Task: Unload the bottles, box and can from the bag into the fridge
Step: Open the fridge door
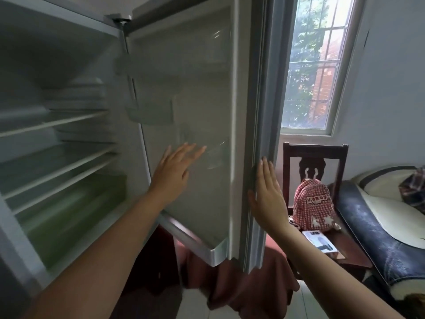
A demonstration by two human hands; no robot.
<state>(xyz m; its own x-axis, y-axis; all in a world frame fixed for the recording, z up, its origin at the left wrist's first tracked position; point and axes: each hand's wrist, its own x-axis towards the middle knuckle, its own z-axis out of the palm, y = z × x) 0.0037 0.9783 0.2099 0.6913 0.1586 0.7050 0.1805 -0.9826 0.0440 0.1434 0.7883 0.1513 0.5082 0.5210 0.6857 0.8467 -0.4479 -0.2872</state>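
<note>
We are at the fridge, which fills the left half of the frame with its door swung wide through the centre. We judge this to be the door-opening step: nothing from the bag has gone in yet, as far as we can see, though the shelves on the left are blurred.

Our left hand reaches forward at centre frame, palm toward the door's inner face, fingers spread wide and holding nothing; blur stops us telling whether it touches the door. Our right hand lies flat against the door's outer edge, right of centre, fingers straight and together, thumb hooked on the rim, gripping no object. Both arms stretch up from the bottom of the frame.

The bag, a red checked backpack, stands on a dark wooden chair at right, below the window. A small flat box lies on the seat just in front of it. No bottles or can are visible; they are presumably inside the bag.

The next move, we judge, calls for letting go of the door, turning right and reaching for the bag or the box.
</note>
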